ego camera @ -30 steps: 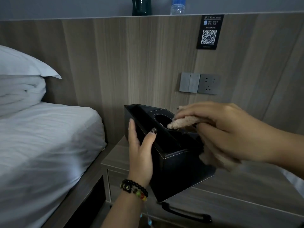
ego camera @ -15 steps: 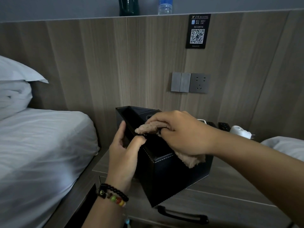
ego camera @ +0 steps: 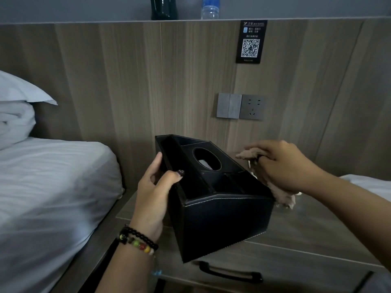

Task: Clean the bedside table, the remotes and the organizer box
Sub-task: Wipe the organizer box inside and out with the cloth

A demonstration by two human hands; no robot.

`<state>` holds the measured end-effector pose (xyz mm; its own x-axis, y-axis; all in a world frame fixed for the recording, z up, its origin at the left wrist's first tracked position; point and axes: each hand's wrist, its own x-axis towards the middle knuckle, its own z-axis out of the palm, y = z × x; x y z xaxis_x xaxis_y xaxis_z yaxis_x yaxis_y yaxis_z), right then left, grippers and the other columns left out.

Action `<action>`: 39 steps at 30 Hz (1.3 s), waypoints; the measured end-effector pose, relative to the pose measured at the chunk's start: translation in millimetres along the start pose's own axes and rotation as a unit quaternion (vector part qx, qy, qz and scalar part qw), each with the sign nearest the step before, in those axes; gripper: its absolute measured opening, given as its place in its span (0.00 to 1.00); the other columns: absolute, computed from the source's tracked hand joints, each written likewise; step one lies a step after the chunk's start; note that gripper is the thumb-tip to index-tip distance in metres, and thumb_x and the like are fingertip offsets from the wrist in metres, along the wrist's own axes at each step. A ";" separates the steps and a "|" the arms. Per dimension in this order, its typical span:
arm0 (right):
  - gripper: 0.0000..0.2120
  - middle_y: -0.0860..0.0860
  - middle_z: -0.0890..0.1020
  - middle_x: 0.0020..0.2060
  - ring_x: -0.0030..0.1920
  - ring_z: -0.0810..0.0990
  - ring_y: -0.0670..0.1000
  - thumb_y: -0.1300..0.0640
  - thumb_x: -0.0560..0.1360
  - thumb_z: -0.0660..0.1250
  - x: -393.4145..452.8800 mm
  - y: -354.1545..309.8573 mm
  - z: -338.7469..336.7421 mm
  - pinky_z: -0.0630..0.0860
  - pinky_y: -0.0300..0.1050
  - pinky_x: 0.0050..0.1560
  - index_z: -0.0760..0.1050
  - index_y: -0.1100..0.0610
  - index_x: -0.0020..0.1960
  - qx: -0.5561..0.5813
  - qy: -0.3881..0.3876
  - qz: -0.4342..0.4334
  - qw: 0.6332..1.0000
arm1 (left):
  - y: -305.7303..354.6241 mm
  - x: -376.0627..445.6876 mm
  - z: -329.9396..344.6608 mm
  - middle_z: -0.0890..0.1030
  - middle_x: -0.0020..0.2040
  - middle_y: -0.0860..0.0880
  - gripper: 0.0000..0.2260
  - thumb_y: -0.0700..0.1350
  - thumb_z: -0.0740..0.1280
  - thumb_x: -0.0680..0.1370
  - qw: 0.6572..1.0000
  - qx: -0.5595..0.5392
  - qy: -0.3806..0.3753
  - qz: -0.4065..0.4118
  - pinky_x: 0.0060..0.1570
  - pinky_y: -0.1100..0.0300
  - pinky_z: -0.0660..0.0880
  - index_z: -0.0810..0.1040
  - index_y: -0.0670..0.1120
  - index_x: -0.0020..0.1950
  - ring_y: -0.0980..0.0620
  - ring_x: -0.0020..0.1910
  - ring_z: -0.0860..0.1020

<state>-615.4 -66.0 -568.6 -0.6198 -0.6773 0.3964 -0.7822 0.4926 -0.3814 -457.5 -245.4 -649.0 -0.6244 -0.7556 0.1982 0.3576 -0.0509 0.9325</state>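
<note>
The black leather organizer box (ego camera: 222,220) with an oval tissue opening is tilted up above the wooden bedside table (ego camera: 306,235). My left hand (ego camera: 156,191) grips the box's left wall, thumb over the rim. My right hand (ego camera: 281,166) holds a beige cloth (ego camera: 283,197) against the box's right side. No remotes are visible in this view.
A bed with a white sheet (ego camera: 53,187) and pillows (ego camera: 17,106) lies at the left. A second bed's corner (ego camera: 368,185) shows at the right. The wooden headboard wall carries a switch and socket (ego camera: 241,106) and a QR sign (ego camera: 250,42). The drawer handle (ego camera: 230,273) sits below the box.
My right hand with the cloth has moved from the box's top opening to its right side. The oval opening is now uncovered. My left hand has closed more firmly on the left wall.
</note>
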 end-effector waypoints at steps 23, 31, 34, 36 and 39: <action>0.10 0.59 0.83 0.44 0.43 0.81 0.58 0.66 0.77 0.61 -93.7 7.9 48.9 0.79 0.53 0.43 0.76 0.59 0.56 0.584 0.165 0.276 0.746 | -15.9 -101.5 81.0 0.74 0.28 0.57 0.04 0.46 0.67 0.69 0.746 0.497 0.047 0.440 0.53 0.57 0.66 0.78 0.49 0.34 0.54 0.31 0.73; 0.13 0.64 0.83 0.50 0.48 0.83 0.63 0.63 0.74 0.62 -90.1 16.9 5.3 0.78 0.66 0.50 0.77 0.62 0.56 0.682 0.119 0.304 0.654 | -3.4 -105.9 34.9 0.63 0.22 0.53 0.14 0.42 0.66 0.65 0.761 0.393 0.056 0.512 0.41 0.53 0.64 0.65 0.43 0.22 0.59 0.26 0.60; 0.11 0.62 0.82 0.46 0.43 0.82 0.61 0.66 0.73 0.59 -82.5 -11.4 -8.8 0.79 0.55 0.40 0.77 0.61 0.52 0.670 0.086 0.209 0.707 | -2.0 -110.9 22.1 0.62 0.22 0.52 0.17 0.41 0.64 0.65 0.777 0.355 0.038 0.518 0.40 0.52 0.63 0.61 0.42 0.21 0.55 0.24 0.60; 0.12 0.57 0.82 0.48 0.46 0.82 0.56 0.66 0.74 0.60 -74.6 -35.9 -10.6 0.80 0.53 0.43 0.76 0.56 0.55 0.622 0.119 0.147 0.760 | -0.8 -109.8 18.7 0.62 0.21 0.51 0.18 0.40 0.65 0.66 0.778 0.351 0.025 0.521 0.41 0.53 0.63 0.60 0.41 0.20 0.54 0.23 0.62; 0.09 0.46 0.78 0.47 0.43 0.78 0.40 0.63 0.77 0.63 -61.6 -66.2 -5.6 0.74 0.30 0.43 0.69 0.53 0.55 0.415 0.204 0.014 0.887 | 5.2 -97.0 10.9 0.62 0.22 0.50 0.18 0.40 0.65 0.67 0.790 0.340 0.005 0.510 0.41 0.52 0.64 0.60 0.41 0.22 0.52 0.23 0.63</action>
<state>-525.8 -53.8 -563.1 -0.7416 -0.3341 0.5817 -0.5558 -0.1794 -0.8117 -402.6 -165.3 -660.0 -0.2456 -0.1814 0.9523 0.2131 0.9482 0.2356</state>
